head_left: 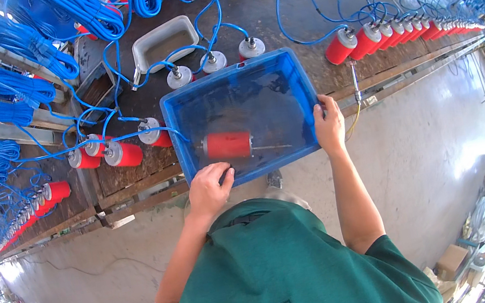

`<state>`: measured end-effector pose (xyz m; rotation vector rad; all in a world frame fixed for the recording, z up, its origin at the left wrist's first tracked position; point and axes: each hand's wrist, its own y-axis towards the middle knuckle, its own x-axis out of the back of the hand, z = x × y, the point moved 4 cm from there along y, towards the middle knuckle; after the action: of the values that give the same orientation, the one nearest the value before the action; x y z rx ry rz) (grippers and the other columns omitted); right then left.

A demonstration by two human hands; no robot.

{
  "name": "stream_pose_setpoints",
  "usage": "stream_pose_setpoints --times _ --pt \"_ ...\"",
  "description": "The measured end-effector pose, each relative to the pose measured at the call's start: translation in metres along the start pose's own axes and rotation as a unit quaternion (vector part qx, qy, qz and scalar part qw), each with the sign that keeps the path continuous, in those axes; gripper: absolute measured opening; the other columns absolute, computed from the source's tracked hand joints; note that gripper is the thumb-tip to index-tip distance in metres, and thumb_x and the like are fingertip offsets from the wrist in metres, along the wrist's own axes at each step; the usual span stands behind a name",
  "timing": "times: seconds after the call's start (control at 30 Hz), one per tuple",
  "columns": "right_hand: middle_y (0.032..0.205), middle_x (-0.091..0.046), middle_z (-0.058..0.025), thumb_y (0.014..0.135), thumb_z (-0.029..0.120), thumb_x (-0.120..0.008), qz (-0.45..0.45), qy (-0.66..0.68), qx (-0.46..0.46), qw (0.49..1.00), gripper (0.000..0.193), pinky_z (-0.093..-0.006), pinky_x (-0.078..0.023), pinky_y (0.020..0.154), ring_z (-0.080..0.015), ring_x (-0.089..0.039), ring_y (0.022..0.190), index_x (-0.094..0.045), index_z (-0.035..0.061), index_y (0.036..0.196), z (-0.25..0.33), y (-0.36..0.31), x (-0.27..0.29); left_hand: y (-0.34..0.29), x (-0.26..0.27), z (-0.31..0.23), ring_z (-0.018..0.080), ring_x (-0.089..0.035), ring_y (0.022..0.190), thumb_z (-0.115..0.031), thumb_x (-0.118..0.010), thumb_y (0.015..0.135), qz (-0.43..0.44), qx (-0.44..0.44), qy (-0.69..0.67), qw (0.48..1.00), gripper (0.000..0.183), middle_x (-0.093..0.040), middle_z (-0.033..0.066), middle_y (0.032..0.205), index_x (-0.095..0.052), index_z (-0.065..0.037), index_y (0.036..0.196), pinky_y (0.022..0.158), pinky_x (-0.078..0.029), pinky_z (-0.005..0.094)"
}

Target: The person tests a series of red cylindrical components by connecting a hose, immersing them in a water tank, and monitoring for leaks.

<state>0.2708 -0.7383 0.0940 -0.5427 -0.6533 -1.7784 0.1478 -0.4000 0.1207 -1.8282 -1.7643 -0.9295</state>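
Dark-green cloth shirt nearest. Left hand curled on near rim of blue rectangular plastic bin, fingers together, thumb apart; right hand, fingers clamped on right rim. Red cylinder lies inside; coiled blue cables beyond.

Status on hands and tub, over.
Left hand, right hand on rim of blue rectangular plastic tub. Red cylinder lying inside. Blue cable crosses left rim.

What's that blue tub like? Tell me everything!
The blue tub is rectangular and looks like plastic, with four walls and an open top. Slightly turned, it juts past the dark table. It seems to hold liquid, and a red cylinder lies sideways inside. A blue cable crosses its left rim. The left hand touches the near rim; the right hand holds the right rim.
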Motion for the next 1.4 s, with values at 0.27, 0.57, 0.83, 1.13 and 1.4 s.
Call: stream_pose_setpoints --times 0.27,0.57,0.83,1.13,1.4 --pt "0.124 -0.071 -0.0168 0.105 0.016 -0.063 -0.004 0.007 -0.006 1.000 0.029 -0.0477 -0.053 0.102 -0.0380 -0.066 0.117 -0.066 0.0059 0.132 -0.005 0.000 -0.001 0.053 -0.011 0.010 0.0395 -0.061 0.135 -0.014 -0.081 0.089 0.150 -0.128 0.128 0.972 0.057 -0.065 0.0208 0.144 -0.061 0.000 0.141 0.117 -0.049 0.0467" --pt "0.124 -0.070 -0.0153 0.104 0.018 -0.064 -0.004 0.001 -0.020 1.000 0.028 -0.0490 -0.053 0.102 -0.0388 -0.065 0.119 -0.066 0.0072 0.130 0.002 0.000 0.000 0.086 -0.062 0.044 0.0354 -0.070 0.115 -0.018 -0.083 0.078 0.216 -0.202 0.294 0.909 0.072 -0.068 0.0152 0.127 -0.059 -0.004 0.144 0.102 -0.057 0.0474" --pt "0.124 -0.072 -0.0155 0.104 0.016 -0.065 -0.026 -0.009 -0.016 0.999 0.029 -0.0453 -0.054 0.102 -0.0355 -0.069 0.117 -0.067 0.0064 0.131 0.005 -0.002 0.001 0.097 -0.066 0.034 0.0350 -0.070 0.110 -0.026 -0.085 0.078 0.253 -0.214 0.382 0.862 0.082 -0.068 0.0155 0.122 -0.055 -0.009 0.151 0.090 -0.060 0.0476" --pt "0.127 -0.070 -0.0154 0.103 0.016 -0.065 -0.008 -0.003 -0.032 0.999 0.029 -0.0463 -0.053 0.105 -0.0364 -0.065 0.123 -0.067 0.0075 0.131 0.004 -0.002 0.000 0.113 -0.016 -0.039 0.0366 -0.072 0.103 -0.029 -0.095 0.068 0.347 -0.191 0.466 0.791 0.109 -0.069 0.0199 0.116 -0.045 -0.010 0.163 0.082 -0.063 0.0456" --pt "0.133 -0.065 -0.0173 0.099 0.017 -0.069 -0.018 0.020 -0.015 1.000 0.041 -0.0496 -0.051 0.106 -0.0392 -0.062 0.125 -0.063 0.0094 0.138 0.000 -0.003 -0.001 0.119 0.037 -0.074 0.0369 -0.071 0.105 -0.029 -0.092 0.073 0.375 -0.135 0.503 0.767 0.110 -0.067 0.0215 0.121 -0.039 -0.013 0.168 0.084 -0.062 0.0446"
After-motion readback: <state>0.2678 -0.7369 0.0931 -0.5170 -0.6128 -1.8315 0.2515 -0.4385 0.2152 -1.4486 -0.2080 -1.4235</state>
